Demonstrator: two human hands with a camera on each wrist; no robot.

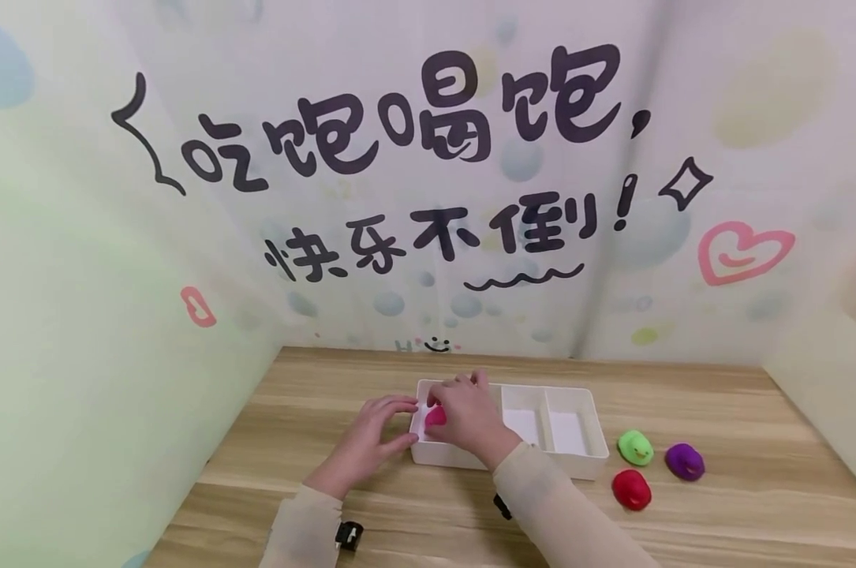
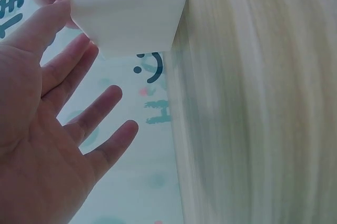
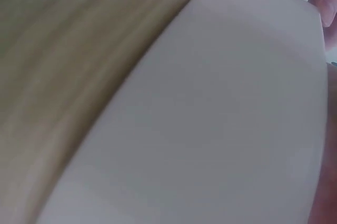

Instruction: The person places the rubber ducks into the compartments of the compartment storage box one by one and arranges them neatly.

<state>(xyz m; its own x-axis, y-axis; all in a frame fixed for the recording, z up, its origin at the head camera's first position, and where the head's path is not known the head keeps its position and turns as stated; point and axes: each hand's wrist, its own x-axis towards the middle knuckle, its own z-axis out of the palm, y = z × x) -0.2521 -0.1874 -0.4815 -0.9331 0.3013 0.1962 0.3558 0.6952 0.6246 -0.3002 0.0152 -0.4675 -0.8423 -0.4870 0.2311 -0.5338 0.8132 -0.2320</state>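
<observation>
In the head view a white divided box (image 1: 442, 454) sits on the table. My right hand (image 1: 473, 418) reaches over its left end and pinches a small pink toy (image 1: 435, 416) low in the leftmost compartment, covering much of it. At that same end, my left hand (image 1: 371, 438) touches the box with thumb and fingertips. The left wrist view shows this hand (image 2: 58, 92) with its fingers spread and fairly straight, the last two off the box's white end wall (image 2: 131, 18). The box's smooth long side (image 3: 210, 103) fills most of the right wrist view.
Right of the box lie a green duck-like toy (image 1: 636, 447), a purple one (image 1: 685, 461) and a red one (image 1: 632, 490). The wooden table (image 1: 257, 473) meets printed wall sheets (image 1: 428, 315) at the back and sides. Black straps circle both wrists.
</observation>
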